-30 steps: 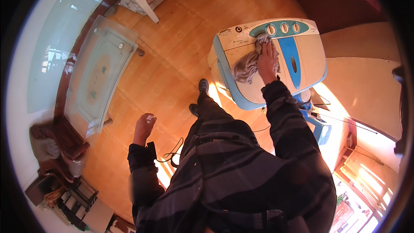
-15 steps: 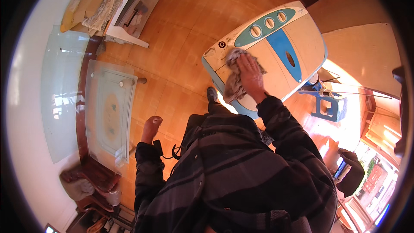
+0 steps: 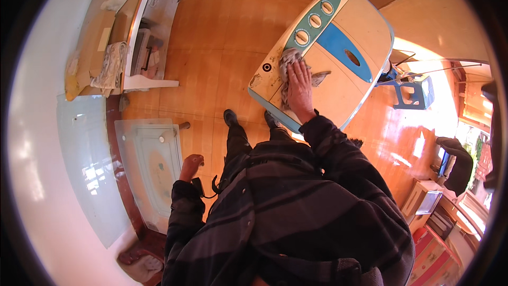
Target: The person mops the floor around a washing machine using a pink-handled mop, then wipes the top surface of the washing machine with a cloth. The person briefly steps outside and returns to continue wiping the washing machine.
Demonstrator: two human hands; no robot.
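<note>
A person seen from above, in a dark striped woollen top, is pressing their right hand (image 3: 299, 83) flat, fingers spread, onto a crumpled grey-brown cloth (image 3: 290, 69) that is lying on the smooth cream plastic lid of a twin-tub washing machine (image 3: 346, 82). The machine's top is rounded at the corners, with a teal control strip carrying three round cream dials (image 3: 314, 21) and a glossy blue oval-handled panel (image 3: 343, 52). The cloth is sitting near the lid's front left corner, just below the dials. The left hand (image 3: 191, 165) is hanging at the person's side, fingers curled into a loose fist, holding nothing, above a frosted glass table (image 3: 138, 143) with rounded edges. Compared with half a second ago, the cloth and right hand are lying closer to the dial strip, and the machine is appearing nearer the top of the view. Around them are a polished orange wooden floor (image 3: 211, 58), a white shelf unit (image 3: 138, 47) with draped cloth, and a blue plastic stool (image 3: 413, 92) beyond the machine.
</note>
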